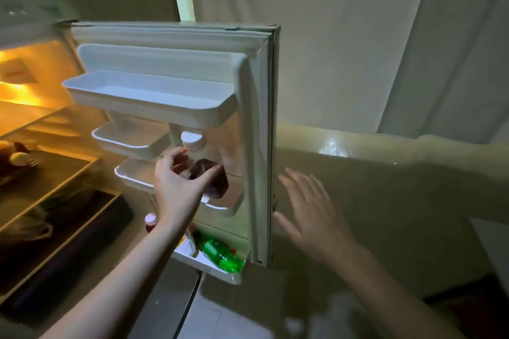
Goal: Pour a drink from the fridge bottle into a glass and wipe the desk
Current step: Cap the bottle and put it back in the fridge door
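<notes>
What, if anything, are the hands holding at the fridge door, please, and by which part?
The left hand grips the dark bottle around its upper body, below the white cap. The right hand holds nothing.

— Where is the left hand (180, 177)?

— Raised ahead on a bare forearm that runs up from the lower left edge of the view. Its back faces the camera, the wrist nearly straight.

— And its fingers?

— Curved forward, thumb spread out to the right, so the hand forms a cupped C. Whether it actually grips anything, I cannot tell.

— The right hand (309, 213)?

— Lower and well apart from the left, on a bare forearm coming from the lower right. The fingers are straight and fanned, pointing up and left, thumb out to the left; it is blurred and holds nothing.
</notes>
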